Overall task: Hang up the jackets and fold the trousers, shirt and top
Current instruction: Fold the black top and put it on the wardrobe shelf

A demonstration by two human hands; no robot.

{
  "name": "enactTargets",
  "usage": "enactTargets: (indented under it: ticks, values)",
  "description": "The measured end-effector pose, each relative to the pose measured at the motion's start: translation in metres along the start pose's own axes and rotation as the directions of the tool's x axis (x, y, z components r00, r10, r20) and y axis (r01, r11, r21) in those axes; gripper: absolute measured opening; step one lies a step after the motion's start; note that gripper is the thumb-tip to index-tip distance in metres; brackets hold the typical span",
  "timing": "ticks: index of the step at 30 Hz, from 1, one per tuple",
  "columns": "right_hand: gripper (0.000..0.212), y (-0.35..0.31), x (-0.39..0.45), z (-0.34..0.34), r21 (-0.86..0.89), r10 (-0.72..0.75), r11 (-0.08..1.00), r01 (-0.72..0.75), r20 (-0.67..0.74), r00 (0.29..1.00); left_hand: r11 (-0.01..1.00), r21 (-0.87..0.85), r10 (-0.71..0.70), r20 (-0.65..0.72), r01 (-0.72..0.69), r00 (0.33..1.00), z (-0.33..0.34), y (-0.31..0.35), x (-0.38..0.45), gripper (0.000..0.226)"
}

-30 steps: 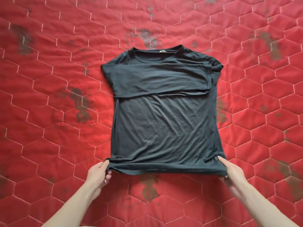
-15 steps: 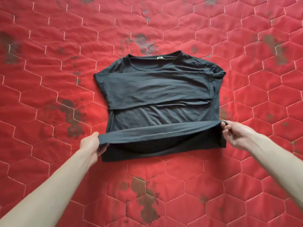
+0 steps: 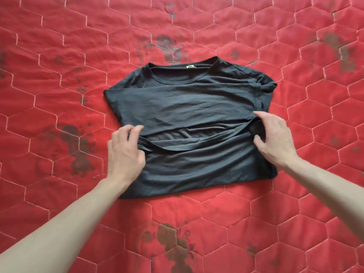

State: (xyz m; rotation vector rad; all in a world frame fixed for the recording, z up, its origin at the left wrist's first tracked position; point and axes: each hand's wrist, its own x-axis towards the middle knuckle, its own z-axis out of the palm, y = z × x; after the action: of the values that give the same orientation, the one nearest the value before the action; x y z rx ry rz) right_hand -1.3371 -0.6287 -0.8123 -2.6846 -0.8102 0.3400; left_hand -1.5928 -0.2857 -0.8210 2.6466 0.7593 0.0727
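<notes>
A black top (image 3: 189, 107) lies flat on the red quilt, neckline away from me and sleeves folded across the chest. Its lower half is doubled upward, so the hem now runs across the middle of the garment. My left hand (image 3: 124, 152) pinches the bunched hem at the left edge. At the right edge my right hand (image 3: 275, 138) holds the hem corner between thumb and fingers. Both forearms reach in from the bottom corners.
The red quilt (image 3: 59, 95), stitched in hexagons with dark faded flower prints, fills the whole view around the top. No other garment or hanger is in sight.
Both hands have carried the hem from the near edge up over the body to the middle, folding the top's lower half onto itself. The view has moved closer.
</notes>
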Motion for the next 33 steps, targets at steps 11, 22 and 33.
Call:
enactTargets:
  ticks: [11, 22, 33]
  values:
    - [0.017, 0.016, 0.053, -0.008, -0.382, -0.238, 0.888, 0.257, 0.096, 0.966, 0.877, 0.216, 0.385, 0.22, -0.43, 0.896, -0.013, -0.024, 0.059, 0.031]
    - [0.035, -0.007, 0.017, 0.009, -0.31, -0.235, 0.933, 0.181, -0.149, 0.96, 0.927, 0.269, 0.264, 0.024, -0.26, 0.964, 0.015, -0.012, 0.015, 0.032]
    - [0.066, 0.025, -0.084, 0.03, -0.324, -0.491, 0.74, 0.589, 0.339, 0.803, 0.71, 0.297, 0.464, 0.485, -0.638, 0.741, 0.018, -0.026, -0.066, 0.045]
